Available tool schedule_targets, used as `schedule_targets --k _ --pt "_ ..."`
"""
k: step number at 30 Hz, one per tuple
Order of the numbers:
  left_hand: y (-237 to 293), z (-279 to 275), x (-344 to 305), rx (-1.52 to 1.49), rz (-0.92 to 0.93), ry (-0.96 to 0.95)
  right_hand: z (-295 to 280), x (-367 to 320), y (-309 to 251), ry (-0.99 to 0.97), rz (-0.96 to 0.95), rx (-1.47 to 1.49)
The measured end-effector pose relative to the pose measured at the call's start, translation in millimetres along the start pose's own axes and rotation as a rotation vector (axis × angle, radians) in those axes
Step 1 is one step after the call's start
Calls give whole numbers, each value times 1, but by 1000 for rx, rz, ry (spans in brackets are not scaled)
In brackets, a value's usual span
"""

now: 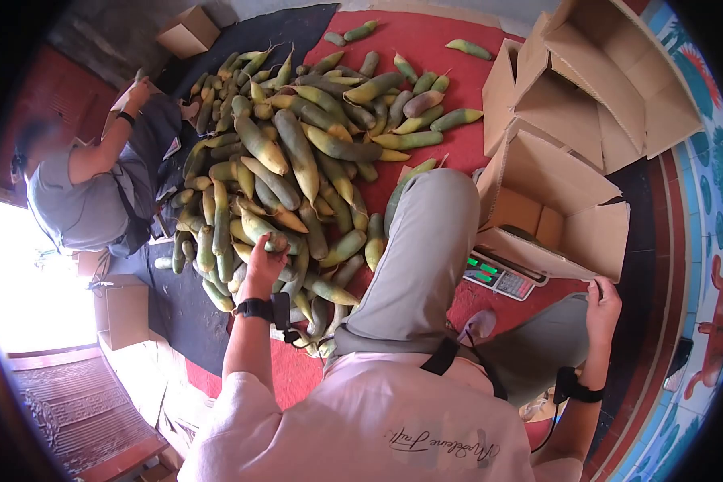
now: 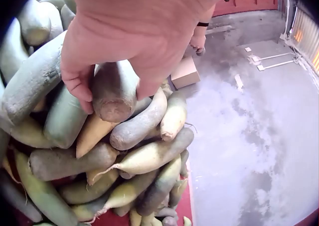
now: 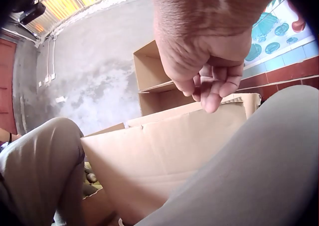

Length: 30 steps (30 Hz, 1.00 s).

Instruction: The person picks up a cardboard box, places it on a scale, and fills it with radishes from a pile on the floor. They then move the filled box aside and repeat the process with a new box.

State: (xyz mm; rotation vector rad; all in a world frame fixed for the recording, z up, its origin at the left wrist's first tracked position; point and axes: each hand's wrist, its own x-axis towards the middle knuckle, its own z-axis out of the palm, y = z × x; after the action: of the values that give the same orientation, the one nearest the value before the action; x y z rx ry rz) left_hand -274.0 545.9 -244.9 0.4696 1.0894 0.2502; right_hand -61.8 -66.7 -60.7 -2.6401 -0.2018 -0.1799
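Observation:
My left hand [image 1: 265, 265] grips a thick green radish [image 2: 115, 94] over the heap, thumb on one side and fingers on the other. Its blunt brownish end points out from under the palm in the left wrist view. More green radishes [image 1: 297, 153] lie piled close around and beneath it. On the other side, my right hand [image 1: 603, 309] has bent fingers at the top edge of a flap on an open cardboard box [image 3: 149, 158]. The fingertips overlap that flap in the right wrist view. Inside the box a dark green radish [image 1: 522, 233] partly shows.
A digital scale [image 1: 502, 277] with a lit green display sits under the box's edge. More open cardboard boxes [image 1: 570, 104] stand behind it. Another person [image 1: 88, 177] sits left of the heap. Radishes lie on red cloth [image 1: 450, 76] and dark cloth [image 1: 169, 281].

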Motion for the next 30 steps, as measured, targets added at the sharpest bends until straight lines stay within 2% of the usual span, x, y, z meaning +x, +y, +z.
schedule_targets --k 1,4,5,8,9,12,13,14,15,16,17,19,21,23,25,28,30 --pt "-3 3 -9 0 0 -3 0 0 -2 -2 -18 1" --pt "-10 18 -37 -40 -31 -230 0 2 -14 -13 -50 0" --pt "-12 30 -49 -41 -29 -232 -2 2 -19 -23 -66 -2" --pt "-15 66 -86 103 47 -540 -4 3 -40 -57 -10 73" --pt "-15 80 -101 102 50 -543 -5 3 -48 -53 -13 74" --pt "-11 115 -137 234 104 -727 -10 2 -69 -54 -36 104" --pt "-10 121 -143 235 106 -732 -11 1 -75 -25 -133 90" --pt "-11 131 -152 300 67 -835 -13 0 -82 5 -228 76" --pt "-12 140 -162 365 26 -937 -17 -2 -93 10 -227 75" --pt "-15 149 -173 441 15 -929 -22 -4 -107 5 -242 79" --pt "-17 152 -177 485 -71 -1005 -27 -6 -120 0 -256 83" --pt "-29 165 -189 560 -118 -1057 -31 -10 -135 -7 -294 75" --pt "-45 174 -195 595 -206 -1102 -32 -13 -148 97 -541 25" --pt "-57 180 -198 710 -260 -1151 -35 -19 -158 70 -592 -1" --pt "-66 190 -202 860 -266 -1256 -37 -23 -171 38 -818 -122" --pt "-78 196 -201 976 -281 -1292 -35 -24 -178 -206 -859 -141" --pt "-80 202 -202 1123 -264 -1436 -29 -24 -172 -276 -841 -193"
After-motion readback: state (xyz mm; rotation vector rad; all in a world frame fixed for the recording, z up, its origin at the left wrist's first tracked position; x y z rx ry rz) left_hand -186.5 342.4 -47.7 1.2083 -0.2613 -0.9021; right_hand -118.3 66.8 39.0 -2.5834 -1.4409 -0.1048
